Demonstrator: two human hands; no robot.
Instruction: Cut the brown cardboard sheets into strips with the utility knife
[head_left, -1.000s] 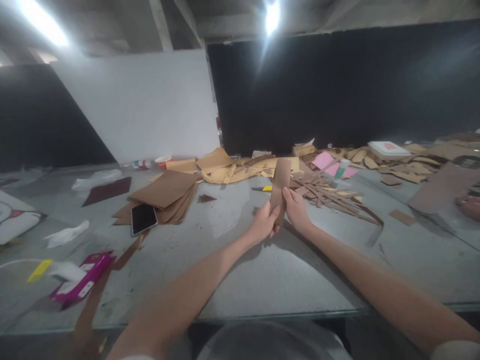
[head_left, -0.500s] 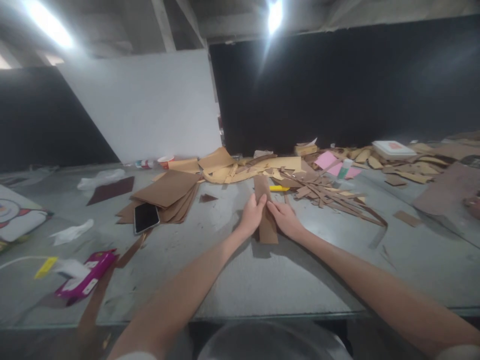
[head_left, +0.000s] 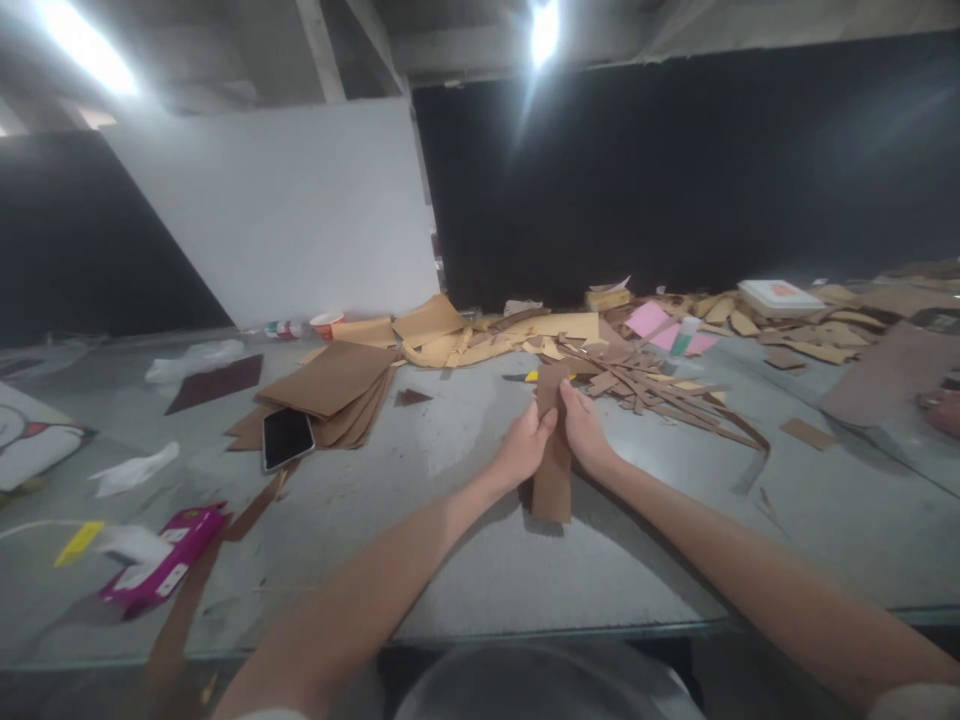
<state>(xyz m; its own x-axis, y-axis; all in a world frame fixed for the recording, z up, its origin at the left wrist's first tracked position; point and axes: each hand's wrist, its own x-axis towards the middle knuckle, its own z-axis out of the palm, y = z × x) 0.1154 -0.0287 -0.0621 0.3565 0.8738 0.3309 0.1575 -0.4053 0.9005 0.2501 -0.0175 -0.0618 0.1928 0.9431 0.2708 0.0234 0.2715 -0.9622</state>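
A long brown strip (head_left: 553, 475), like leather or card, stands slanted over the table between my hands. My left hand (head_left: 527, 443) grips its left edge, thumb laid across the front face. On the opposite edge, my right hand (head_left: 585, 425) is closed with its fingers pressed along the strip; some fingertips are hidden behind it. Just behind the strip lies a yellow cutter knife (head_left: 532, 377), partly covered by the strip, its dark tip pointing left. A heap of narrow brown offcuts (head_left: 645, 385) sits right of the knife.
To the left are stacked brown sheets (head_left: 330, 378), a black phone (head_left: 288, 439) and a magenta power strip (head_left: 166, 562) with a white cable. Tan scraps (head_left: 465, 345), pink sheets (head_left: 660, 325) and a white box (head_left: 780, 298) line the back. The table edge (head_left: 450, 636) runs nearest me.
Both hands and the brown strip have moved slightly right and nearer to me. My right hand has shifted up along the strip's edge, and the knife's dark tip now shows on the left.
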